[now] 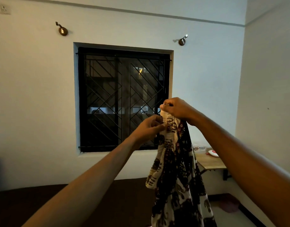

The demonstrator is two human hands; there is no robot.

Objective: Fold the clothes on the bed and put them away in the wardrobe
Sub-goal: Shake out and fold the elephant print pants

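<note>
A pale white wall fills most of the frame, with a dark window set in its middle behind a black metal grille of vertical bars and diagonal lines; dim lit shapes show through the glass. 2 round brown wall brackets sit above it, one at the upper left and one at the upper right, and a white socket plate sits in the top left corner. At the lower right a small wooden wall shelf carries a white box with red and dark print too small to read, and just right of it a white rounded object with a red mark that also cannot be read. A dark surface stretches across the bottom of the frame. In the centre right, both arms reach forward and hold up a patterned garment, cream with dark brown and maroon motifs, which hangs from the hands down to the bottom edge of the frame, in front of the window's right side and the shelf. The right hand is uppermost, its fingers curled tight around the bunched top edge of the cloth. The left hand sits just below and to the left, pinching the cloth's edge between thumb and fingers.
</note>
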